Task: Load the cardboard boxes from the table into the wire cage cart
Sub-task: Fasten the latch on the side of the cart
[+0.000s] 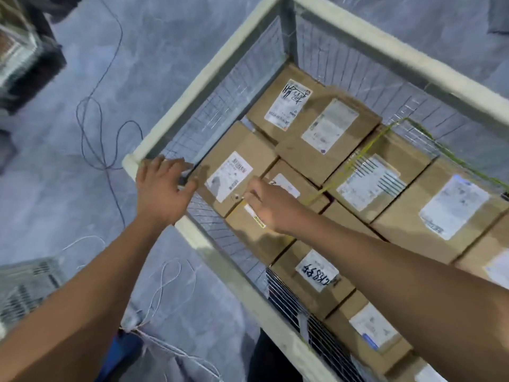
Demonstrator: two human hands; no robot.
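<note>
Grey floor (170, 51) surrounds the cardboard boxes (330, 139), packed label-up inside the wire cage cart (209, 77), where the right hand (271, 208) lays bent fingers on those near the corner, gripping or not I cannot tell, while the left hand (162, 191) rests, fingers spread, on the cart's corner.

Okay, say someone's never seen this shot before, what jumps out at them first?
The wire cage cart, with its pale frame, fills the right side, packed with cardboard boxes bearing white labels. At its near-left corner the left hand rests on the frame, while the right hand reaches onto a labelled box inside; its grip is too blurred to read.
</note>
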